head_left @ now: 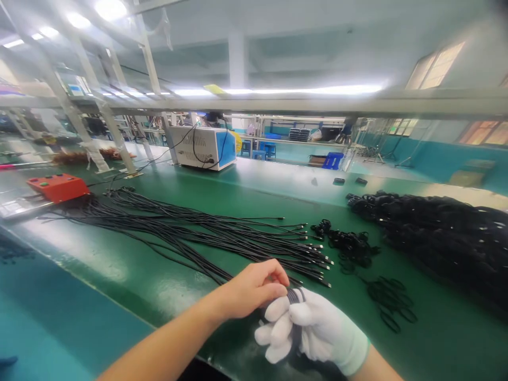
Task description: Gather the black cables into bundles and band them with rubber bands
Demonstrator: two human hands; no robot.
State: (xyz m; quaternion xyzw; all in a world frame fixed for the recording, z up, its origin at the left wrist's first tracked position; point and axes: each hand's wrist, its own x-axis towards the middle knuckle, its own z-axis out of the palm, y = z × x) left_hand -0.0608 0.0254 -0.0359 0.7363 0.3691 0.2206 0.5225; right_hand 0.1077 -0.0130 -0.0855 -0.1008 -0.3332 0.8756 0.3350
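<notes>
In the head view, my right hand point(323, 330), in a white glove, is closed around a small coil of black cable point(294, 299). My bare left hand point(254, 288) meets it from the left, its thumb and fingers curled in a pinch at the top of the coil. Whatever lies between the left fingertips is partly hidden. Behind the hands, a long bundle of straight black cables point(190, 225) stretches over the green table point(135, 270), with metal plug ends toward the right. Thin black loops point(391, 301) lie beyond the glove, with a tangled clump of them point(351, 243) further back.
A large heap of coiled black cables point(436, 233) fills the table's right side. An orange-red box with buttons point(59, 188) stands at the left. A white and blue machine point(204, 148) sits at the back, below a metal rail point(278, 103).
</notes>
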